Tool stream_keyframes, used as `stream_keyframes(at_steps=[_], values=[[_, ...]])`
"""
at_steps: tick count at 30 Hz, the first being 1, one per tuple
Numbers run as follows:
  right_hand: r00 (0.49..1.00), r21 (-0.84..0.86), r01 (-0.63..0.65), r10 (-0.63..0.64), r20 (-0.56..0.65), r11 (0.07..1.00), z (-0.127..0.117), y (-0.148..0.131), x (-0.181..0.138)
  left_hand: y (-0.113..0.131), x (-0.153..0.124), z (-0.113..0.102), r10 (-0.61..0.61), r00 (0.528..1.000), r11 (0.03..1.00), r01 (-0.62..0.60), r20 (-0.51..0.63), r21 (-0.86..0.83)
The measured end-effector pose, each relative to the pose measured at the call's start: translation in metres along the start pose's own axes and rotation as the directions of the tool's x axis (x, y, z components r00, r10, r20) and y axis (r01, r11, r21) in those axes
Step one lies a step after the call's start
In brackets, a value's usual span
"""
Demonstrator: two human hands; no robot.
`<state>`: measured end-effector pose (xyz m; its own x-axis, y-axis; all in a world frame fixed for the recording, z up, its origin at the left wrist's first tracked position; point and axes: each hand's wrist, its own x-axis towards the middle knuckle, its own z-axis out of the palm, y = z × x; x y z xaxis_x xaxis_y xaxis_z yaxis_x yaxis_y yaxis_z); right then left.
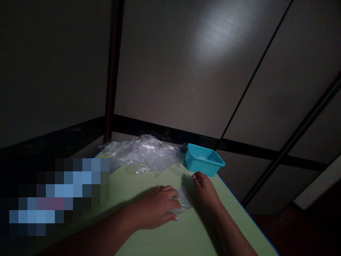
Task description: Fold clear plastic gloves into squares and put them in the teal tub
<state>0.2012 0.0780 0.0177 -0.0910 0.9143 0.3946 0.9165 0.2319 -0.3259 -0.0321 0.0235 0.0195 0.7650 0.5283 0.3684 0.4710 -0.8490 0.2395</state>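
Observation:
A small clear plastic bag (185, 200) lies flat on the light green tabletop (165, 241). My left hand (160, 206) rests palm down over its left part, fingers apart and slightly bent, with thumb and fingertips towards the right. To the right of the bag, my right hand (204, 186) is raised a little in front of a turquoise plastic basket (204, 165). Its fingers are curled in with the thumb close to them; whatever they hold, if anything, is too small and dark to make out. Inside the basket something pale shows faintly.
A heap of crumpled clear plastic bags (146, 153) covers the far left of the table. Dark panelled doors (173, 71) stand right behind it. The table's blue edge (247, 206) runs down the right side. A pixelated patch hides the left side.

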Motion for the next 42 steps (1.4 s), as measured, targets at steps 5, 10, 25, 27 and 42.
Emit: stream_keyframes(at_steps=[5,10,25,27,42], values=[[0.973,-0.165,-0.154,0.179,0.148,0.974,-0.001,-0.003,-0.002,-0.002,0.001,-0.001,0.004,0.999,1.000,-0.004,0.032,0.011],[0.957,-0.202,-0.111,0.160,0.243,0.973,-0.001,-0.005,-0.003,-0.003,0.002,-0.001,0.013,0.999,1.000,-0.013,0.051,0.003],[0.948,0.038,-0.002,-0.010,0.317,0.999,0.005,-0.002,-0.009,-0.004,0.002,0.000,-0.030,0.998,0.999,0.031,0.047,-0.037],[0.940,0.100,-0.025,-0.011,0.341,0.995,0.003,-0.004,-0.010,-0.003,0.002,0.000,-0.029,0.998,0.999,0.031,0.050,-0.044],[0.854,0.482,-0.254,-0.040,0.518,0.838,-0.008,-0.014,-0.011,-0.003,0.002,0.001,-0.048,0.997,0.997,0.052,0.064,-0.059]])
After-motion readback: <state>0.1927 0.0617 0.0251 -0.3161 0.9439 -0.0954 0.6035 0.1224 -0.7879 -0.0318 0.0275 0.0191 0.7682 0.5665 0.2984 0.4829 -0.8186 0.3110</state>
